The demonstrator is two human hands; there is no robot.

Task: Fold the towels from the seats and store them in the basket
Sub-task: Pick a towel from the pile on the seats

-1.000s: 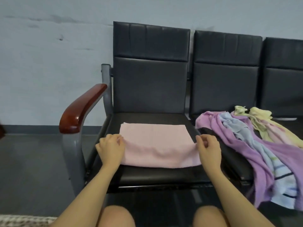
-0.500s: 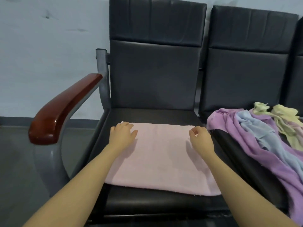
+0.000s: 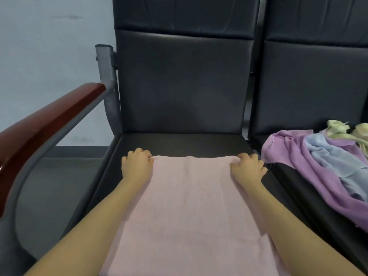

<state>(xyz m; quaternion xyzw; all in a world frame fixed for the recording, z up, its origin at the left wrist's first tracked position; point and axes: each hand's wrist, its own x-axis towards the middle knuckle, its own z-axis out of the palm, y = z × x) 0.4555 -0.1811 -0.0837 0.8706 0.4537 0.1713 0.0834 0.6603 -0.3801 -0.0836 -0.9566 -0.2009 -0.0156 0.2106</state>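
Surroundings: black padded seat (image 3: 179,142) with an upright backrest (image 3: 183,84) stood against a pale wall (image 3: 49,56); its cushion served as the landmark here.
Armrest: a reddish-brown wooden armrest (image 3: 45,118) on a grey metal frame (image 3: 108,80) ran along the left side of that seat, apart from the cloth.
Neighbouring seat: a second black seat (image 3: 310,84) joined on the right of the landmark seat.
Loose pile: a purple towel (image 3: 294,152) lay crumpled on the neighbouring seat, its edge near the gap beside the landmark seat; a light blue towel (image 3: 330,156) lay on top of it, and a pale yellow towel (image 3: 342,130) sat behind them near the backrest.
Obstructions: nothing lay on the pink cloth except the two hands and forearms; the purple pile stayed clear of it.
Task item: a pink towel (image 3: 191,206) lay flat and smooth on the landmark seat, its far edge short of the backrest, its near end running out of the bottom of view.
Left hand (image 3: 137,166): rested at the far left corner of the pink towel, fingers curled over the corner, apparently pinching it.
Right hand (image 3: 248,168): rested at the far right corner of the pink towel, fingers bent onto the cloth edge, apparently gripping it.
Basket: out of view.
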